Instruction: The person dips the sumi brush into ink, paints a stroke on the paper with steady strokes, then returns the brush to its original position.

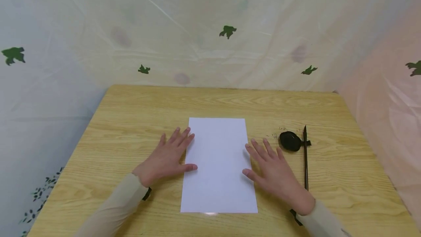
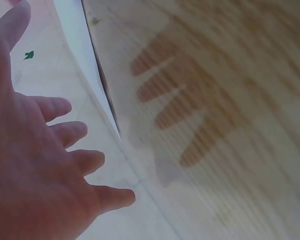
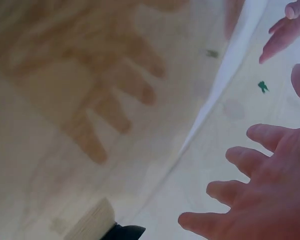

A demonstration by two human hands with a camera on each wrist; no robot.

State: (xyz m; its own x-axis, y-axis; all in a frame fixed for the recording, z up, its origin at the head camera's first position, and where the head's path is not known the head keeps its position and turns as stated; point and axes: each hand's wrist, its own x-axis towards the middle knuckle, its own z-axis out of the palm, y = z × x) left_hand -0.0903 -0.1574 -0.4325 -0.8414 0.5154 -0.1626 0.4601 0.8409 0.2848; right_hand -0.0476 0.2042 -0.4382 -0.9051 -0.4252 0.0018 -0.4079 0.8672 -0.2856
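A blank white sheet of paper (image 1: 217,171) lies upright on the wooden table in the head view. My left hand (image 1: 166,158) is at its left edge, fingers spread and straight, thumb and fingertips reaching just over the paper. At the right edge is my right hand (image 1: 274,173), also spread, with thumb and forefinger near the paper's border. Neither hand holds anything. In the left wrist view the palm of the left hand (image 2: 34,155) appears apart from the tabletop, which mirrors it. The right wrist view shows the right hand (image 3: 270,185) likewise raised.
Right of the paper sits a black oval object (image 1: 290,141) with a short stub. A long thin dark stick with a pointed tip (image 1: 305,164) lies across that stub. Small dark specks mark the wood nearby. Pale cloth (image 1: 197,46) with green bird shapes hangs around the table (image 1: 131,109).
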